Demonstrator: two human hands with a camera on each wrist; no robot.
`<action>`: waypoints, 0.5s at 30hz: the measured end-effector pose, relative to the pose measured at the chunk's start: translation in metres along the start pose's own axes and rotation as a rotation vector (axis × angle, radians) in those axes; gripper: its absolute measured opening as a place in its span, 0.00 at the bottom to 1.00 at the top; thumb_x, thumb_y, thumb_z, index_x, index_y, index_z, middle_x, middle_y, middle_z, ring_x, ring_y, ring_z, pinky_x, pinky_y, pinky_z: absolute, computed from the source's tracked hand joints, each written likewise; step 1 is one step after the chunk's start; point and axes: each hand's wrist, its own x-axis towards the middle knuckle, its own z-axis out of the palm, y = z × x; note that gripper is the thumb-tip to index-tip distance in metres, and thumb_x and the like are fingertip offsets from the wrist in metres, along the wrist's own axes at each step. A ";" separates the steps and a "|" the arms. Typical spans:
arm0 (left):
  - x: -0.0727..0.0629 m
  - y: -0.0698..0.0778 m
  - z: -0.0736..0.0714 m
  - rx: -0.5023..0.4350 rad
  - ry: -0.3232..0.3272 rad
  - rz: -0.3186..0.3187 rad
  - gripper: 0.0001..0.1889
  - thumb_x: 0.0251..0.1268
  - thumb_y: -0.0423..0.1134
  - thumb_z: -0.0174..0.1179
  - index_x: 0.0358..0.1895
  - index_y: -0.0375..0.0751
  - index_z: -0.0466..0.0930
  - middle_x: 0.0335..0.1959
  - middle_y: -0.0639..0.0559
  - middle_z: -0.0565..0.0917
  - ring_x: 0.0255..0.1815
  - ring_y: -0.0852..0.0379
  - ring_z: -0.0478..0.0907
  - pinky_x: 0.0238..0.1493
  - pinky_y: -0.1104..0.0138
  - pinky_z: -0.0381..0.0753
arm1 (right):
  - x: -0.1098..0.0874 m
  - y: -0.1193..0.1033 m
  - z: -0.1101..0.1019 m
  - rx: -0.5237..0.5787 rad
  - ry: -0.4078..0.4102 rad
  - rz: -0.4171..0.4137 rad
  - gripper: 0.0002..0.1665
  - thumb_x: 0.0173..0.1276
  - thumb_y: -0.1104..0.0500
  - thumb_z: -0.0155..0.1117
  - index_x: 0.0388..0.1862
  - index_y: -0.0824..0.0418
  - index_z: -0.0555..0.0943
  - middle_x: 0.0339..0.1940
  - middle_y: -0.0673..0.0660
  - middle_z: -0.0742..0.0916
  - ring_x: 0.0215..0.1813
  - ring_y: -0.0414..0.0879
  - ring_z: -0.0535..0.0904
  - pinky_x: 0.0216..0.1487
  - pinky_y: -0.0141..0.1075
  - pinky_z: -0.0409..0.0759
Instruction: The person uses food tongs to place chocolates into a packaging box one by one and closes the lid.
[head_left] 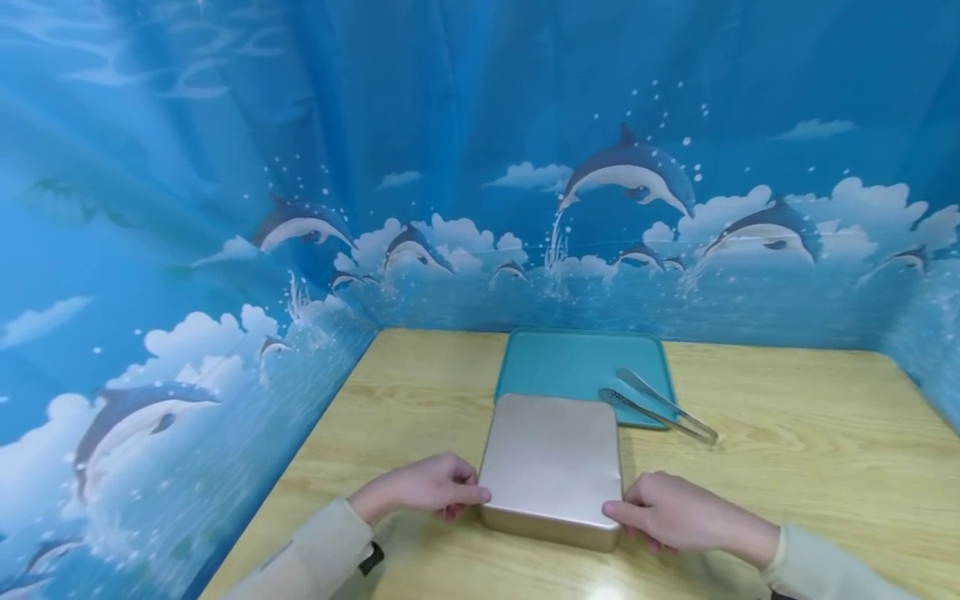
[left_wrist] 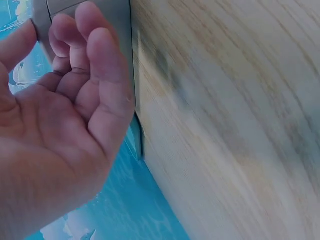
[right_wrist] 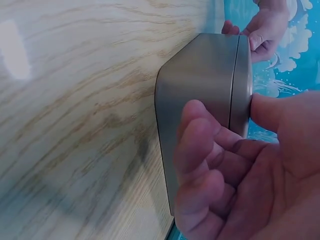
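A flat, champagne-coloured metal box (head_left: 551,533) with rounded corners sits on the table, its lid (head_left: 551,458) on. The right wrist view shows a thin seam between the lid (right_wrist: 242,75) and the box body (right_wrist: 197,90). My left hand (head_left: 438,485) holds the lid's near left corner, thumb on top and fingers curled at the side. At the near right corner, my right hand (head_left: 678,512) grips in the same way, thumb pressed on the lid's edge. In the left wrist view, the left hand (left_wrist: 75,100) has its fingers bent against the box side.
Behind the box lies a teal tray (head_left: 555,354), partly hidden by it. Metal tongs (head_left: 667,406) rest on the tray's right side, their joined end over the wood-grain table (head_left: 795,442). A blue dolphin-print curtain (head_left: 480,150) surrounds the table's back and sides.
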 end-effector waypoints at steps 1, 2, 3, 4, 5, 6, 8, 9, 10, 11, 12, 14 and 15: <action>0.000 0.001 0.000 -0.001 0.002 -0.002 0.20 0.73 0.47 0.60 0.27 0.32 0.77 0.17 0.52 0.78 0.19 0.59 0.74 0.23 0.70 0.72 | 0.000 0.000 0.000 -0.008 0.003 -0.001 0.29 0.77 0.39 0.54 0.19 0.54 0.79 0.07 0.42 0.74 0.09 0.33 0.64 0.30 0.31 0.78; 0.001 0.001 0.000 -0.002 0.005 -0.006 0.20 0.72 0.47 0.60 0.27 0.32 0.77 0.17 0.52 0.77 0.19 0.59 0.74 0.23 0.70 0.72 | 0.000 0.000 0.000 -0.006 0.003 0.000 0.29 0.76 0.39 0.54 0.19 0.54 0.79 0.07 0.42 0.73 0.09 0.33 0.64 0.31 0.31 0.78; 0.001 0.002 0.000 0.001 0.008 -0.009 0.20 0.72 0.46 0.60 0.26 0.33 0.77 0.17 0.52 0.77 0.19 0.59 0.74 0.22 0.70 0.72 | 0.000 0.000 -0.001 0.000 0.002 0.000 0.29 0.76 0.39 0.54 0.19 0.54 0.79 0.07 0.42 0.73 0.09 0.33 0.64 0.31 0.31 0.78; 0.001 0.002 0.000 0.005 0.010 -0.012 0.20 0.72 0.46 0.61 0.26 0.33 0.77 0.17 0.53 0.77 0.18 0.59 0.74 0.22 0.70 0.72 | 0.001 0.000 0.000 0.008 0.002 0.002 0.29 0.76 0.39 0.54 0.19 0.55 0.79 0.07 0.42 0.73 0.09 0.33 0.63 0.30 0.31 0.78; 0.001 0.003 0.000 0.007 0.012 -0.015 0.19 0.72 0.46 0.61 0.26 0.34 0.77 0.17 0.53 0.77 0.18 0.59 0.74 0.22 0.70 0.72 | 0.001 0.000 0.000 0.015 0.002 0.002 0.29 0.76 0.40 0.55 0.19 0.55 0.79 0.07 0.42 0.74 0.09 0.33 0.63 0.30 0.31 0.78; 0.001 0.003 0.000 0.007 0.012 -0.018 0.19 0.72 0.46 0.61 0.26 0.34 0.77 0.16 0.53 0.77 0.18 0.59 0.74 0.22 0.69 0.72 | 0.001 0.001 0.000 0.025 0.002 0.003 0.29 0.76 0.40 0.55 0.19 0.55 0.80 0.07 0.42 0.74 0.09 0.33 0.63 0.29 0.31 0.77; 0.001 0.004 0.001 0.007 0.008 -0.023 0.19 0.72 0.46 0.61 0.25 0.35 0.76 0.16 0.54 0.77 0.18 0.60 0.74 0.22 0.69 0.72 | 0.000 0.002 0.000 0.041 0.003 0.008 0.28 0.76 0.40 0.55 0.20 0.55 0.80 0.08 0.43 0.74 0.09 0.33 0.63 0.25 0.32 0.77; 0.001 0.004 0.001 0.005 0.006 -0.023 0.19 0.72 0.46 0.61 0.25 0.36 0.76 0.16 0.54 0.77 0.18 0.60 0.74 0.22 0.69 0.72 | 0.000 0.002 0.001 0.045 0.004 0.009 0.28 0.76 0.40 0.56 0.20 0.55 0.80 0.08 0.43 0.74 0.09 0.33 0.63 0.24 0.32 0.76; 0.001 0.004 0.002 0.003 0.003 -0.020 0.19 0.72 0.46 0.61 0.25 0.36 0.76 0.17 0.54 0.77 0.19 0.60 0.74 0.22 0.69 0.73 | 0.000 0.003 0.001 0.048 0.005 0.013 0.28 0.76 0.40 0.56 0.20 0.55 0.80 0.08 0.43 0.74 0.09 0.33 0.63 0.23 0.32 0.75; 0.001 0.004 0.002 0.001 0.000 -0.017 0.19 0.72 0.46 0.61 0.25 0.37 0.76 0.17 0.54 0.77 0.19 0.60 0.74 0.22 0.70 0.73 | 0.000 0.003 0.001 0.051 0.005 0.014 0.28 0.76 0.40 0.56 0.20 0.55 0.80 0.08 0.43 0.74 0.09 0.33 0.63 0.22 0.33 0.75; 0.001 0.004 0.002 -0.001 -0.004 -0.014 0.19 0.72 0.46 0.60 0.25 0.37 0.76 0.17 0.54 0.77 0.19 0.60 0.74 0.22 0.70 0.73 | 0.000 0.003 0.001 0.051 0.007 0.016 0.28 0.76 0.40 0.56 0.20 0.55 0.80 0.08 0.43 0.74 0.09 0.33 0.63 0.21 0.33 0.74; 0.001 0.004 0.002 -0.010 -0.011 -0.004 0.19 0.73 0.46 0.60 0.26 0.36 0.76 0.18 0.54 0.77 0.20 0.60 0.74 0.23 0.69 0.74 | -0.001 0.003 0.001 0.046 0.010 0.017 0.28 0.76 0.40 0.56 0.20 0.55 0.80 0.08 0.43 0.74 0.09 0.33 0.63 0.21 0.33 0.74; 0.001 0.003 0.002 -0.014 -0.016 -0.002 0.19 0.73 0.46 0.59 0.26 0.35 0.76 0.18 0.53 0.77 0.20 0.60 0.74 0.23 0.70 0.74 | -0.001 0.003 0.001 0.043 0.011 0.016 0.28 0.76 0.40 0.55 0.20 0.55 0.80 0.08 0.43 0.74 0.09 0.33 0.64 0.22 0.33 0.74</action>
